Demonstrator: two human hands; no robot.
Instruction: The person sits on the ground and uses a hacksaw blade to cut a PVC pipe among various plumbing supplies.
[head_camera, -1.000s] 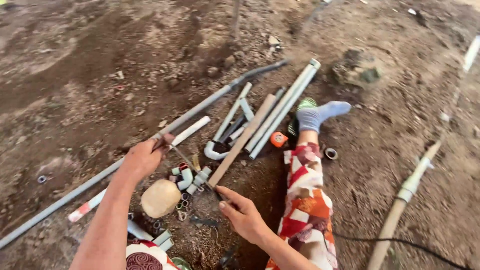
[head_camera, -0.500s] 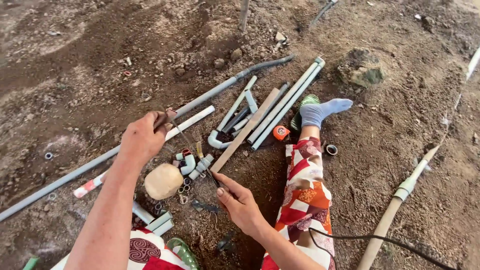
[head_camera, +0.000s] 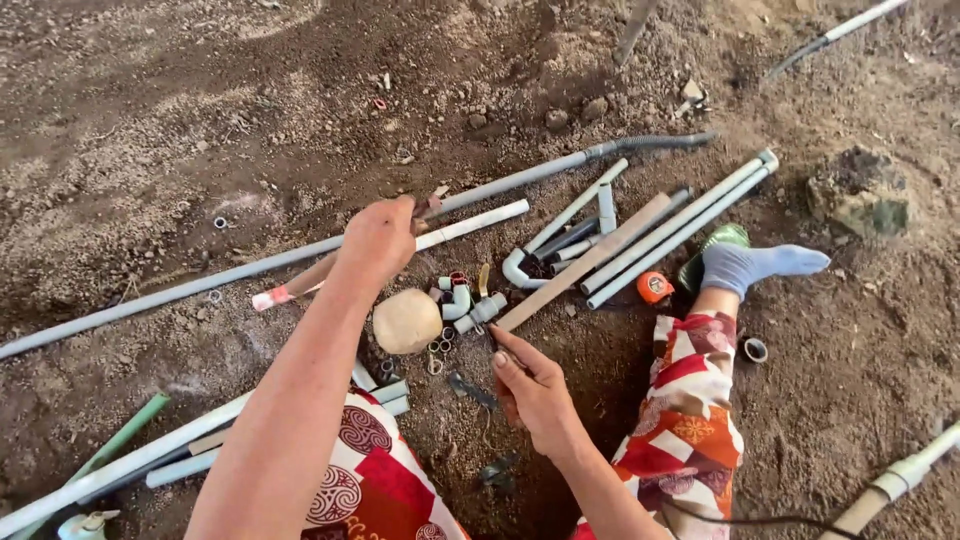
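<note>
My left hand (head_camera: 378, 240) is raised over the ground, closed around a small brown object whose tip (head_camera: 430, 207) sticks out past my knuckles. It hovers just above a short white pipe (head_camera: 475, 222) with a red-marked end. My right hand (head_camera: 532, 392) rests low between my legs, fingers loosely extended and holding nothing. Its fingertips nearly touch the near end of a long wooden slat (head_camera: 585, 262). Between my hands lie a round beige lump (head_camera: 407, 320) and several grey elbow fittings (head_camera: 472, 305).
A long grey pipe (head_camera: 200, 286) crosses the dirt diagonally. Two long pale pipes (head_camera: 680, 225), an orange tape measure (head_camera: 655, 288), my blue-socked foot (head_camera: 760, 263), a green sandal (head_camera: 722, 238) and a rock (head_camera: 860, 195) lie right. More pipes (head_camera: 120, 465) sit at the bottom left, another (head_camera: 900, 478) at the bottom right.
My left hand has lifted and moved up-right over the white pipe, still closed on the brown object. My right hand has stayed near the slat's end.
</note>
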